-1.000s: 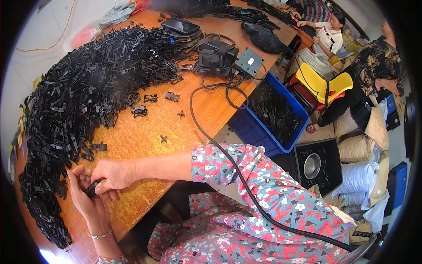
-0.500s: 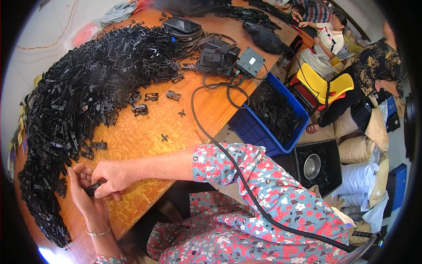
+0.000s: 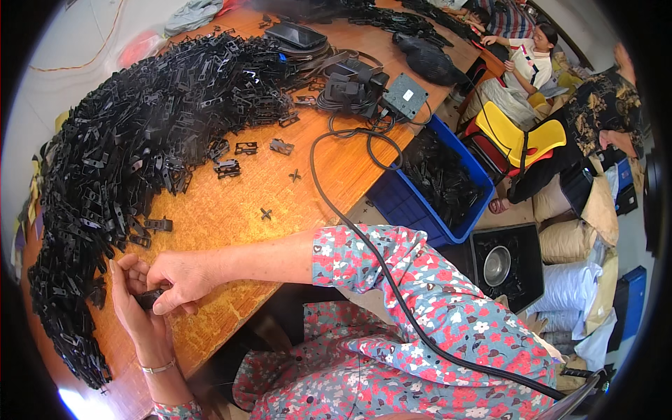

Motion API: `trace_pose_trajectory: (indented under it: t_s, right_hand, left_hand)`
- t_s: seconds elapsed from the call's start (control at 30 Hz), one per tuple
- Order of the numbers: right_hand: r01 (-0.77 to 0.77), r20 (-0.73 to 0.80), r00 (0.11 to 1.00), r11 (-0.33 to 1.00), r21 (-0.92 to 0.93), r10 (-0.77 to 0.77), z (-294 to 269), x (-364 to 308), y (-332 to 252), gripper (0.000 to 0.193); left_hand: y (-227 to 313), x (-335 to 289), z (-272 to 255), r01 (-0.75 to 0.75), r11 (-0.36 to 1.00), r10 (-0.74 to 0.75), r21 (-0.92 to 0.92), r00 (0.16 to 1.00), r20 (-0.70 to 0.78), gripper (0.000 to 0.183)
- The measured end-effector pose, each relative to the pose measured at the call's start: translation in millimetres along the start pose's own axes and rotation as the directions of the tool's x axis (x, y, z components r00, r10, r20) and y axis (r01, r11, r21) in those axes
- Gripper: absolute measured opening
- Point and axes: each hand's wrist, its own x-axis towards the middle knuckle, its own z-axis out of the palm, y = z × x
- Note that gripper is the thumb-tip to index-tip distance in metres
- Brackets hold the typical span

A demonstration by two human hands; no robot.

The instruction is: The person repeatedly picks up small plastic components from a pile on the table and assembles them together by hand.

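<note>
My left hand [image 3: 133, 308] is half curled at the table's near left edge, palm turned inward, with a thin band on its wrist. Between it and my right hand [image 3: 183, 278] is a small black plastic clip [image 3: 148, 299], mostly covered by fingers. The right thumb and fingers pinch the clip from the right, while the left fingers close round its other side. Just beyond both hands lies a large heap of black plastic clips [image 3: 168, 105], curving along the table's left side. One loose clip [image 3: 158, 225] rests close to the fingers.
Small black crosses [image 3: 266, 213] and a few clips [image 3: 227, 168] lie on the wooden table [image 3: 210, 210]. A black cable [image 3: 329, 196] crosses over my right sleeve. Right of the table stand a blue crate [image 3: 448, 231] of black parts and a yellow chair [image 3: 521, 140]. Other people sit farther back.
The view has shifted slightly, so the table items appear a little further right. Both hands stay together on the clip, with little visible movement.
</note>
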Motion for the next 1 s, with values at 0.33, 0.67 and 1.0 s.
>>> trace_pose_trajectory:
  t_s: [0.33, 0.67, 1.0]
  right_hand:
    - [-0.006, 0.003, 1.000, 1.000, -0.011, 0.006, 1.2, -2.2, -6.5, 0.026]
    - [-0.007, 0.016, 1.000, 0.999, -0.035, 0.008, 0.0, -1.6, -7.6, 0.028]
    - [-0.005, 0.025, 1.000, 0.999, -0.048, 0.006, -0.2, -0.7, -4.3, 0.029]
  left_hand:
    - [1.4, -1.0, -3.2, 0.001, 1.000, -0.001, -0.012, 1.000, 0.005, 0.036]
    - [2.4, 0.1, -5.7, 0.001, 1.000, 0.001, -0.029, 0.998, 0.064, 0.036]
    - [0.4, 1.2, -5.7, -0.001, 1.000, 0.002, -0.012, 1.000, 0.026, 0.035]
